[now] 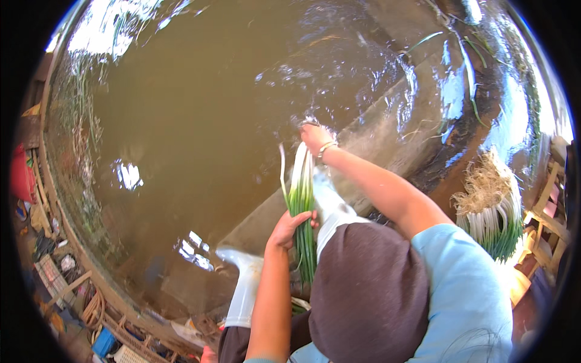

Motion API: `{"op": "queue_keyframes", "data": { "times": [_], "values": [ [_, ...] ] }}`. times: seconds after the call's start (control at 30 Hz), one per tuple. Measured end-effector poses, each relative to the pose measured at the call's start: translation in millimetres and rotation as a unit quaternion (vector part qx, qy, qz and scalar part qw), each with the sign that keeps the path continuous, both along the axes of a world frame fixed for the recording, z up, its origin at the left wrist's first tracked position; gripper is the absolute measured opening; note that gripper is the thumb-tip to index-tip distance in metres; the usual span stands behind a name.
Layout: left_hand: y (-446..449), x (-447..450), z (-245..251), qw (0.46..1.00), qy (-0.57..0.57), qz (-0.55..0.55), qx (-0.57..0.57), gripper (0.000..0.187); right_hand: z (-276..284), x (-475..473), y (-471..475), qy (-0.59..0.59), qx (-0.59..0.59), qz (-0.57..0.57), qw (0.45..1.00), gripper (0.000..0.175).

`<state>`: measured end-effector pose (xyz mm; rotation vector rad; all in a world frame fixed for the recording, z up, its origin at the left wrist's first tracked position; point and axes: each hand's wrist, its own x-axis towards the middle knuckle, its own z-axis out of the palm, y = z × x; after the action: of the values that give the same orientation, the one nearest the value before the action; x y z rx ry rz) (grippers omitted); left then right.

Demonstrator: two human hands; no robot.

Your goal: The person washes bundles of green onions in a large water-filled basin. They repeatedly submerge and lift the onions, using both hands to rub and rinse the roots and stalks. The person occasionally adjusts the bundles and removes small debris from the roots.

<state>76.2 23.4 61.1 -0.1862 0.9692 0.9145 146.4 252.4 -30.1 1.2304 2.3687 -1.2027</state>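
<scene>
A bunch of green onions points away from me over brown water, its white ends outward. My left hand is closed around the green leaves, thumb across them. At the white ends, my right hand has its fingers curled over the tips and hides the roots; a bracelet circles that wrist. Small splashes surround the right hand, and a dark edge shows by its fingers, too small to identify. One onion stalk sticks out to the left of the bunch. A larger bundle of green onions with tan roots upward stands at right.
Murky water fills a wide basin with a curved rim at left. White rubber boots stand by a submerged concrete ledge. Loose leaves float at upper right. Beyond the rim lie a blue container and a coiled hose.
</scene>
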Motion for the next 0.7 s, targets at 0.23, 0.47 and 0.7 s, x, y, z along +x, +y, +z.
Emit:
{"op": "queue_keyframes", "data": {
  "times": [0.23, 0.47, 0.7],
  "values": [
    [16, -20, 15, 0.986, 0.143, -0.087, -0.006, 0.033, -6, 22, 82, -0.063, 0.188, -0.18, 0.963, 0.027],
    [40, -42, 25, 0.588, 0.759, -0.28, 0.002, 0.054, 30, 11, 38, 0.257, -0.152, -0.345, 0.89, 0.034],
    [53, -32, 3, 0.479, 0.781, -0.4, -0.028, 0.083, 24, -12, -10, 0.119, -0.183, -0.239, 0.946, 0.045]
  ]
}}
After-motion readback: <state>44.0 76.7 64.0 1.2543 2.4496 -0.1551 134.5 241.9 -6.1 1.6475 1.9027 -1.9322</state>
